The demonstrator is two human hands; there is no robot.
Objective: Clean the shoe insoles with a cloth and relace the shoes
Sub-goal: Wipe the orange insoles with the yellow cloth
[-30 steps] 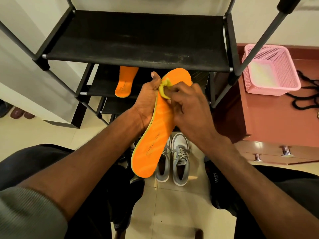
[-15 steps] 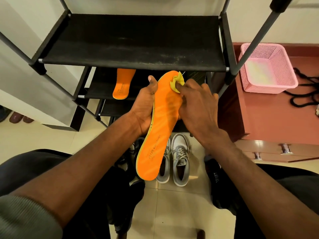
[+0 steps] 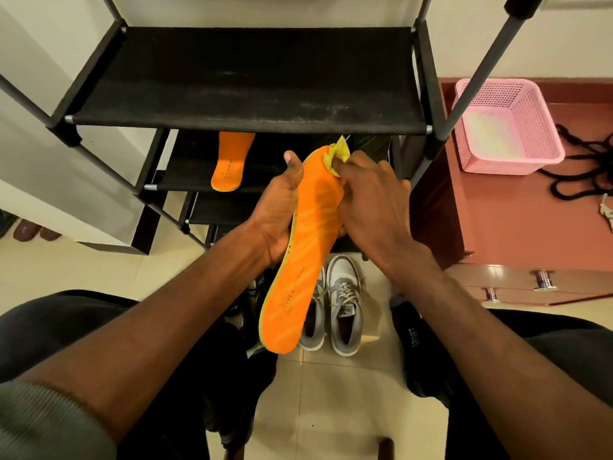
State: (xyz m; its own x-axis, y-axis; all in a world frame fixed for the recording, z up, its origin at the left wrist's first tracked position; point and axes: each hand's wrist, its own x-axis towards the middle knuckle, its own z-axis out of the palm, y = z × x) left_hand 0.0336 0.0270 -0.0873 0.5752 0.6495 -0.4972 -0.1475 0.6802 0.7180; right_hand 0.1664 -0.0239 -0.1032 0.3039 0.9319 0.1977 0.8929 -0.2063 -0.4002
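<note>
Insole wipe at toe end.
Left hand (image 3: 277,214) grips light, flexible orange insole (image 3: 305,247) mid-edge; right hand (image 3: 371,207) pinches yellow cloth (image 3: 336,156).

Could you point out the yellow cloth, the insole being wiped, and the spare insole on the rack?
yellow cloth (image 3: 337,155), head view: bunched middle.
held insole (image 3: 308,247), head view: orange top face, mid-length.
spare insole (image 3: 232,161), head view: its visible face on the rack shelf.

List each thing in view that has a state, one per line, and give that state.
Held insole: gripped by left hand.
Yellow cloth: pinched by right hand on insole's toe end.
Second insole: lying on rack shelf.
Grey sneakers: on floor, laced.
Pink basket: upright on cabinet.
</note>
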